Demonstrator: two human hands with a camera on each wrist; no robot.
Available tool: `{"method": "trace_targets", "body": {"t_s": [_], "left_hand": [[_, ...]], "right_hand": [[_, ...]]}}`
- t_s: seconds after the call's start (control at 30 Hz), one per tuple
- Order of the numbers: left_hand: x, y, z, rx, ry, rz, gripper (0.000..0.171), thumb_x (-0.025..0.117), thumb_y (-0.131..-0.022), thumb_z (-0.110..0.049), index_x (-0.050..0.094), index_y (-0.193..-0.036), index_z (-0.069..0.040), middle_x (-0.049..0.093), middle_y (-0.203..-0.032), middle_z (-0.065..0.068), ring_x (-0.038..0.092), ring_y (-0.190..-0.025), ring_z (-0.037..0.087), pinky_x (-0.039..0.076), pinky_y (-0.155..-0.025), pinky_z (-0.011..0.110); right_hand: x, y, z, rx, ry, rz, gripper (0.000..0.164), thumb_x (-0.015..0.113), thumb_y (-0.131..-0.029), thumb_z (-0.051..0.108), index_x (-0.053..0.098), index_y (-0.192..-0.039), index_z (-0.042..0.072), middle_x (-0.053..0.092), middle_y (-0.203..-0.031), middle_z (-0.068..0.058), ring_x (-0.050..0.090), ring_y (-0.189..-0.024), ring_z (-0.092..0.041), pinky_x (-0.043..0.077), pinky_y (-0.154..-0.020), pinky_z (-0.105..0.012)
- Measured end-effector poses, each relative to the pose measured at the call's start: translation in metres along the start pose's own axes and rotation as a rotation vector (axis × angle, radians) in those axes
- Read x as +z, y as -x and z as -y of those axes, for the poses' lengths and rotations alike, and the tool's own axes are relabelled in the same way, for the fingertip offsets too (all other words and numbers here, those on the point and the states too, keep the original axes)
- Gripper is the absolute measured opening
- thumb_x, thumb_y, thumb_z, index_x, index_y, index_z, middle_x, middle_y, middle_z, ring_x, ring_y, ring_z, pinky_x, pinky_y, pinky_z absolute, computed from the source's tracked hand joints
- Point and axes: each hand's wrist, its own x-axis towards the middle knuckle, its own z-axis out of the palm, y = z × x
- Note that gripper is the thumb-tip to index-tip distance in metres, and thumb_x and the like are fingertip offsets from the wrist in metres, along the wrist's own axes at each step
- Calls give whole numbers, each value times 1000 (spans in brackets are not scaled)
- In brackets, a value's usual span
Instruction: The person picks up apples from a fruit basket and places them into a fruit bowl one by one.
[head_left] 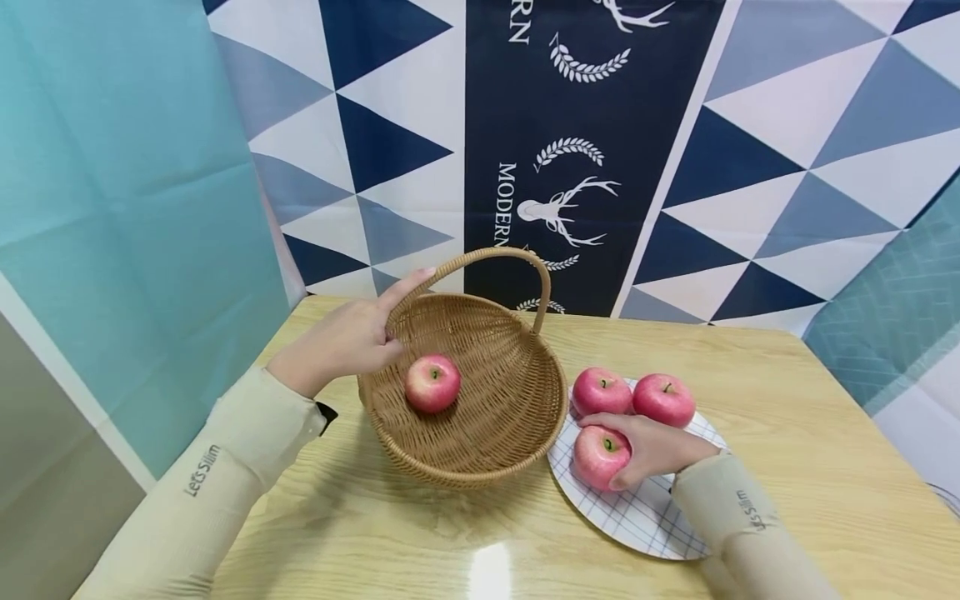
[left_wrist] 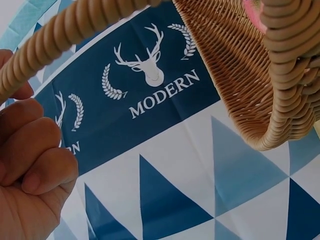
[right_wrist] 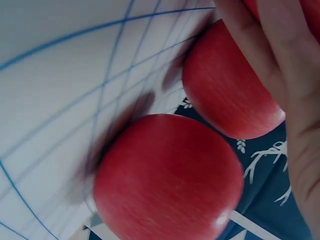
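A woven wicker basket (head_left: 480, 475) tilts toward me on the table, with one apple (head_left: 432, 383) inside. My left hand (head_left: 348, 337) holds the left side of its arched handle (head_left: 543, 287); the index finger lies along it. In the left wrist view the other fingers (left_wrist: 42, 165) are curled beside the handle (left_wrist: 55, 40). My right hand (head_left: 648, 450) grips a pink-red apple (head_left: 600, 458) over the round plate (head_left: 626, 521). Whether that apple touches the plate is unclear. Two more apples, one on the left (head_left: 600, 390) and one on the right (head_left: 664, 400), sit behind it on the plate.
A light wooden table (head_left: 795, 417) carries the basket and the checked plate, which stand close side by side. Behind the table hangs a patterned cloth (head_left: 405, 125) with triangles and deer heads. A teal cloth (head_left: 135, 183) hangs on the left.
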Motion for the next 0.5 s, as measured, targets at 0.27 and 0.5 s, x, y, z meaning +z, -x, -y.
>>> {"method": "trace_targets", "body": {"t_s": [0.27, 0.5], "left_hand": [[2, -2, -1, -2, -2, 0, 84, 55, -80, -3, 16, -152, -21, 30, -50, -6, 28, -43, 9, 29, -44, 26], [2, -2, -1, -7, -2, 7, 84, 54, -80, -2, 16, -152, -23, 31, -50, -5, 29, -43, 10, 30, -44, 26]], "right_hand": [[-6, 1, -1, 58, -55, 61, 80, 76, -68, 22, 44, -138, 1, 54, -121, 2, 49, -106, -7, 40, -92, -23], [-16, 3, 13, 103, 4, 53, 79, 77, -70, 24, 45, -138, -2, 53, -127, -10, 48, -109, -14, 42, -92, -27]]}}
